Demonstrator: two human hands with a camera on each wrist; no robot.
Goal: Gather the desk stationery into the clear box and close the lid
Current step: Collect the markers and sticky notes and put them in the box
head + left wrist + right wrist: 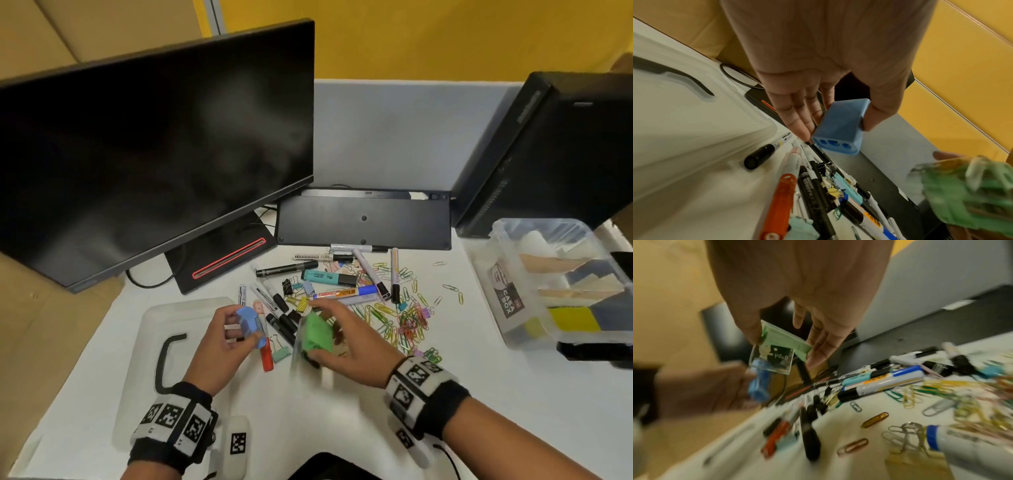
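Here, two pinches: left hand [224, 339] on one blue sharpener [249, 323], right hand [358, 346] on one perhaps clear-lidded green box [318, 332].

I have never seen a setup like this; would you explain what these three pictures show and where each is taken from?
No machine here: a person wears three cameras. The wide picture comes from the head, looking down at both hands; the other two come from the wrists, looking along the fingers. The left hand pinches a blue block with three round holes, perhaps a sharpener. The right hand has its grip on a small green-and-clear case. On the white desk lie markers, coloured paper clips and binder clips, beside a clear lid and a storage box.
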